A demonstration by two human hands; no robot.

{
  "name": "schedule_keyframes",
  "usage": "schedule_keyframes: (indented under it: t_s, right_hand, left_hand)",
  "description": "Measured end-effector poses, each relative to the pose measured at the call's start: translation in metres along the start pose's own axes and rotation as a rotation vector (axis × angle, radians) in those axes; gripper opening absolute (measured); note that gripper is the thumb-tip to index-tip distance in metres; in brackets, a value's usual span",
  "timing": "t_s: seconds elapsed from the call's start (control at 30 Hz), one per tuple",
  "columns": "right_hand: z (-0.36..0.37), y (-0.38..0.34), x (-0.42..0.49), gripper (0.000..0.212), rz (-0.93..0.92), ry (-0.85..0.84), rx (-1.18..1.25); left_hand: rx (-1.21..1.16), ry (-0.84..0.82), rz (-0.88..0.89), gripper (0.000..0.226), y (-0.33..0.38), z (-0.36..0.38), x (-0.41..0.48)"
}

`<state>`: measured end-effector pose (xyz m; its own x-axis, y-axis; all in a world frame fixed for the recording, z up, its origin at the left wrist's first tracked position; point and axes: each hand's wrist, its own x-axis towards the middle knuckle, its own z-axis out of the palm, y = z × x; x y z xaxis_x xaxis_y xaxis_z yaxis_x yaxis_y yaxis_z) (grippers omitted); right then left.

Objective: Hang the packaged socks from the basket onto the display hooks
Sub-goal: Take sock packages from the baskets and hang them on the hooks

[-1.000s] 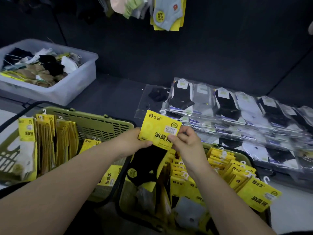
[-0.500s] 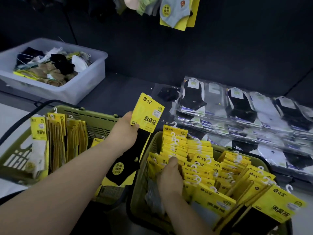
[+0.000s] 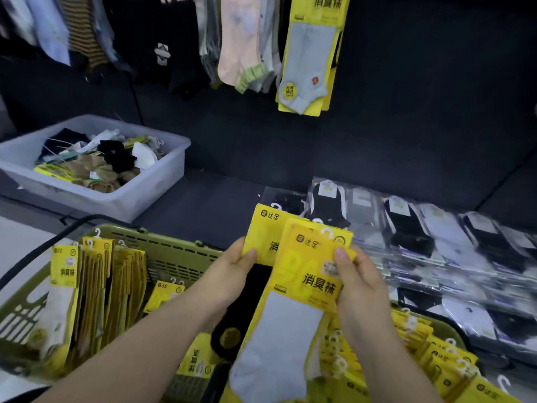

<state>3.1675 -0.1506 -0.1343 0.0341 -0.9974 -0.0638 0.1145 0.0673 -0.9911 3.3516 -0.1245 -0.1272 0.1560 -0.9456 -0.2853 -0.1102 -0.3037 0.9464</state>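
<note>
far left, a green basket (image 3: 180, 254) stands with yellow-carded sock packs upright along its left side (image 3: 65, 289). behind it on the counter (image 3: 209, 199) sits a pale plastic bin (image 3: 162, 181) of loose socks. my left hand (image 3: 229, 274) is closed on the lower left edge of a black sock pack (image 3: 263, 237), thumb on the front of its yellow card, the black sock hanging down below my wrist. overlapping it in front is a grey sock pack (image 3: 302, 289), which my right hand (image 3: 360, 289) pinches at the card's right edge, thumb on top, fingers curled behind. both packs are held above a second basket (image 3: 453, 327) crammed with more yellow packs (image 3: 421, 344). to the right, clear-wrapped sock bundles (image 3: 436, 237) lie in rows. above, a grey sock pack on the wall (image 3: 311, 53) hangs among other socks.
</note>
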Motion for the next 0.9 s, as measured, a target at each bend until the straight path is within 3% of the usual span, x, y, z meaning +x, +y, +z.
schedule_keyframes:
  t_s: [0.1,0.2,0.33,0.4,0.5,0.57,0.7,0.9]
  right_hand:
    - [0.024,0.005,0.007,0.016,-0.038,0.041,-0.034]
    - [0.041,0.018,0.01,0.021,-0.008,0.076,-0.013]
    - [0.034,0.047,0.01,0.012,0.004,0.123,-0.074]
    - [0.02,0.072,0.005,0.02,0.027,0.012,-0.452]
    - [0.009,0.121,-0.011,0.052,0.073,-0.356,-1.235]
    - [0.018,0.136,-0.025,0.063,0.064,-0.426,-1.5]
    - [0.028,0.144,-0.025,0.082,-0.142,-0.311,-1.714]
    - [0.016,0.155,-0.018,0.077,-0.145,-0.314,-1.794]
  left_hand:
    - [-0.146,-0.061,-0.117,0.053,0.003,0.0,-0.004]
    - [-0.044,-0.12,-0.004,0.051,-0.002,0.001,-0.005]
    - [0.129,0.127,0.028,0.039,-0.005,-0.007,0.0]
    - [0.123,0.262,0.049,0.031,-0.002,-0.017,0.005]
    - [0.126,0.339,0.087,0.028,-0.001,-0.03,0.01]
    - [0.176,0.33,0.095,0.027,-0.002,-0.031,0.01]
    - [0.229,0.292,0.079,0.025,-0.003,-0.031,0.008]
    - [0.251,0.217,0.089,0.025,-0.003,-0.03,0.005]
